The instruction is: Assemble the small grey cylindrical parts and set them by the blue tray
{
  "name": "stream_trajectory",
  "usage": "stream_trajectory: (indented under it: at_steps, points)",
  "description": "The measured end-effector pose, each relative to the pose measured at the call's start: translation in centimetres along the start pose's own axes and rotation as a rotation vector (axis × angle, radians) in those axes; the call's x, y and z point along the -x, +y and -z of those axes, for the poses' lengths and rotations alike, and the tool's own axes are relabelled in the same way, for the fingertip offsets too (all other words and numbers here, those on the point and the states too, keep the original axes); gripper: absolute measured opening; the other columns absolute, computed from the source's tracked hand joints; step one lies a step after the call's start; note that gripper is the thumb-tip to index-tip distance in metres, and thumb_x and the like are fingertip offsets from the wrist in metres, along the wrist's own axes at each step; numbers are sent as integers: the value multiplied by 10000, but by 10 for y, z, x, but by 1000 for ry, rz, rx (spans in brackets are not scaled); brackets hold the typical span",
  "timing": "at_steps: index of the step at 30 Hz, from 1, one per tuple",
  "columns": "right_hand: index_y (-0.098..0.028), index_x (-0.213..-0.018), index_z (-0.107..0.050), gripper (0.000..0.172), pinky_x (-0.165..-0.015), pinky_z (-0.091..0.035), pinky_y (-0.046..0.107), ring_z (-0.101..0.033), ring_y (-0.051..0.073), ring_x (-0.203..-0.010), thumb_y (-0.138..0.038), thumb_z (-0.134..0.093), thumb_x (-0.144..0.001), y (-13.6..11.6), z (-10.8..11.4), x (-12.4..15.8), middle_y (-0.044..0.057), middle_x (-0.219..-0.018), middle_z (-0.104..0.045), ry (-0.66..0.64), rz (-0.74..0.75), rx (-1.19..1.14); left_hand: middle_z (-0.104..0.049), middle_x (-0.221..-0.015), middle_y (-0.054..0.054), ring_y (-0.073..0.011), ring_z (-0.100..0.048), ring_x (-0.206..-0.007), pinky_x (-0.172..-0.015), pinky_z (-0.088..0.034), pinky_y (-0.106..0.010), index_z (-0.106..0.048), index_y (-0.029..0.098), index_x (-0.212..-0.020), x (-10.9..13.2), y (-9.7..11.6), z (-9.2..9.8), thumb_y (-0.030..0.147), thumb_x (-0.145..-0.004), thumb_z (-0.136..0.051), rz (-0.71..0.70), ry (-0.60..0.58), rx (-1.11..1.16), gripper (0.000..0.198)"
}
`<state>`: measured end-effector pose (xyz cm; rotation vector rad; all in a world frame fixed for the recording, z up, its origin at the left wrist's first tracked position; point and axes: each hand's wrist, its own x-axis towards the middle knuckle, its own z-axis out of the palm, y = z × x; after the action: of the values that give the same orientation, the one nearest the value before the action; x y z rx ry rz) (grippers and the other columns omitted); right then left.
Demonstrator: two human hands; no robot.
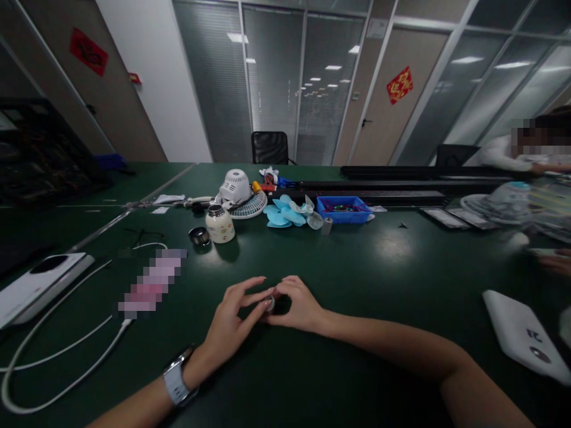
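My left hand (232, 318) and my right hand (297, 306) meet over the dark green table (357, 267), close to its near edge. Between their fingertips sits a small round silvery part (270, 304), pinched from both sides. What the part is cannot be made out. A watch with a pale strap (176, 379) is on my left wrist. Further back lie a white fan motor housing (234, 185) on a round fan grille (250, 208), blue fan blades (281, 215) and a cream jar (220, 224) with its dark lid (199, 236) beside it.
A blue tray of small parts (343, 209) stands at the back centre. White cables (66, 351) and a white device (40, 285) lie at the left. A white flat object (521, 336) rests at the right. Another person sits at the far right by another fan grille (504, 205).
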<state>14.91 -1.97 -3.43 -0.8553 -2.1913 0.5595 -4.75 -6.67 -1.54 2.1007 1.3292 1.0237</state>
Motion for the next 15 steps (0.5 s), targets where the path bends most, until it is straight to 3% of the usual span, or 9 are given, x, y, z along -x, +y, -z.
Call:
stream_trajectory:
  at_steps: [4, 7, 10, 15]
  points:
    - [-200, -804, -604, 372, -854, -406, 344, -606, 164, -793, -463, -803, -632, -1, 1, 0, -15, -791, -668, -18, -21, 13, -704, -1159, -96, -279, -653, -1113, -996, -464, -455, -614, 223, -1108, -8, 2, 3, 366, -888, -614, 56, 74, 59, 262]
    - [-206, -813, -591, 378, -833, -408, 349, -592, 172, -803, -463, -797, -628, -2, 11, 6, -17, -800, -656, -30, -57, 39, -723, -1133, -100, -283, -669, -1092, -1017, -453, -474, -589, 219, -1178, -6, -3, 9, 377, -872, -629, 70, 132, 101, 347]
    - [-212, -815, -579, 345, -829, -418, 365, -584, 186, -818, -430, -782, -641, 0, 25, 17, -6, -832, -651, -29, -113, 71, -770, -1032, -66, -287, -594, -1207, -1065, -392, -516, -495, 257, -1334, 1, -16, 15, 363, -845, -662, 72, 37, 29, 528]
    - [-216, -830, -582, 363, -867, -433, 400, -575, 232, -921, -441, -783, -629, 17, 47, 35, 32, -917, -661, 45, -148, 150, -763, -1074, -23, -256, -644, -1141, -1040, -434, -487, -425, 326, -1407, 5, -39, 13, 363, -851, -648, 127, -149, -1, 600]
